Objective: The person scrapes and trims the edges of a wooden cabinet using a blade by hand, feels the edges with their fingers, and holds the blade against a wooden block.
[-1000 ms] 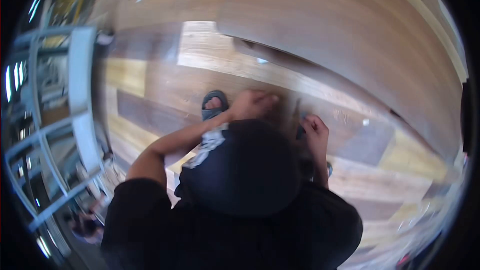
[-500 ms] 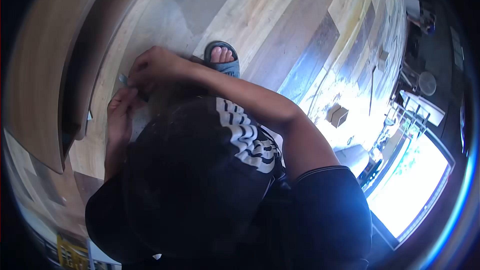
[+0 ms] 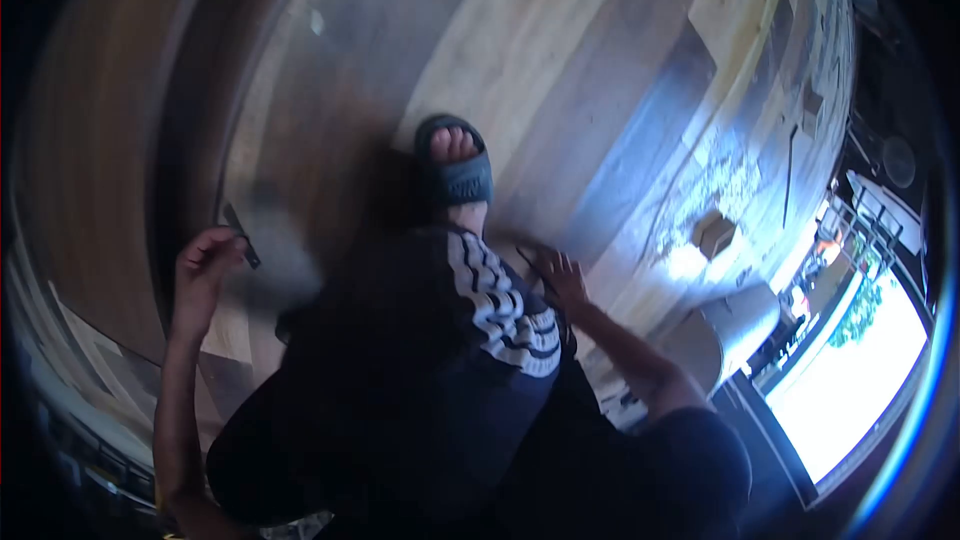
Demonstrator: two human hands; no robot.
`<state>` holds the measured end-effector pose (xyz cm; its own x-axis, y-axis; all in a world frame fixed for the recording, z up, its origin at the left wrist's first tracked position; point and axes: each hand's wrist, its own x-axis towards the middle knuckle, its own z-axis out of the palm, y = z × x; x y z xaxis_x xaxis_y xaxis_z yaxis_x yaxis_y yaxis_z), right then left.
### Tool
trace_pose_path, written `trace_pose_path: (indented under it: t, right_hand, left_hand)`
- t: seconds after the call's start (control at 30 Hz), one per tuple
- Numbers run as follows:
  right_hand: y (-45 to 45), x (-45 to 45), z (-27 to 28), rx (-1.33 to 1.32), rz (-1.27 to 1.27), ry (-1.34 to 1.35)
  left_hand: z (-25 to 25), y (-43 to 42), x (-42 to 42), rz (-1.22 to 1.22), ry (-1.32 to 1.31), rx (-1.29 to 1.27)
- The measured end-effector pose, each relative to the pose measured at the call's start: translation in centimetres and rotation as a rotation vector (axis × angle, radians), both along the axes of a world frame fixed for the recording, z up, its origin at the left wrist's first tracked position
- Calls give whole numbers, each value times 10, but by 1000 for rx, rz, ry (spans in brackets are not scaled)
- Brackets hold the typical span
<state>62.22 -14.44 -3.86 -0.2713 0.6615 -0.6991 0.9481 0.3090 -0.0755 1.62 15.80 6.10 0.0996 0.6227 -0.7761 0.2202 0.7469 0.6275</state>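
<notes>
At the left, my left hand (image 3: 210, 260) is closed with its fingertips on a narrow dark strip (image 3: 245, 243), which slants over the wood-patterned floor (image 3: 520, 70). My right hand (image 3: 562, 278) is low beside my body, right of the sandalled foot (image 3: 460, 165). Its fingers are stretched out and slightly apart, and I see nothing held in them. A thin dark edge shows just left of those fingers; what it is I cannot make out. My black clothing with white markings (image 3: 505, 315) fills the lower middle.
A large wooden panel (image 3: 100, 130) with a dark gap beside it runs along the left. On the right are a small brown block (image 3: 713, 234), scattered bits, a long thin rod (image 3: 789, 175) and a pale rolled or curved object (image 3: 735, 330). Beyond is a bright opening (image 3: 850, 380).
My hands were close together at the left; my right hand has since moved away to the right, beside my body. My left hand keeps the dark strip. Earlier, the view swung round.
</notes>
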Motion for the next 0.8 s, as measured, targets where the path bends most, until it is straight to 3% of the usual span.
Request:
trace_pose_path:
  t: [0.03, 0.13, 0.17, 0.2, 0.33, 0.47, 0.5, 0.53, 0.57, 0.6, 0.63, 0.73, 0.8]
  right_hand:
    - [-18, -2, -18, -27, -430, 6]
    - [-42, 7, -50, 62, -1085, -151]
    - [-55, 7, -45, 54, -530, -299]
    - [-59, 6, -40, -6, -472, -323]
    - [-22, 15, -31, -120, -931, -281]
    - [63, 26, -46, 195, -1196, 81]
    - [99, 15, -44, 297, -1176, 201]
    - [187, -46, 27, 312, -1173, 249]
    - [226, -63, 20, 436, -1124, 329]
    - [276, -94, 60, 450, -1018, 425]
    - [311, -108, 62, 566, -787, 567]
    - [394, -169, 63, 719, -247, 636]
    - [424, -200, 39, 664, -59, 651]
  left_hand:
    - [-4, 5, 4, 42, -34, 2]
    - [-8, 9, 14, 40, -94, 53]
    - [-5, 11, 18, 62, -77, 113]
    - [-3, 13, 22, 92, -105, 109]
    - [2, 19, 20, 208, -168, 120]
    - [4, 6, 19, 214, -218, 139]
    - [6, 4, 19, 220, -225, 126]
    - [7, 3, 19, 228, -231, 115]
    - [11, 3, 21, 240, -236, 116]
    - [16, 4, 24, 240, -250, 138]
    - [20, 3, 25, 245, -260, 148]
    - [26, -8, 20, 258, -242, 184]
    - [41, -13, 16, 272, -229, 199]
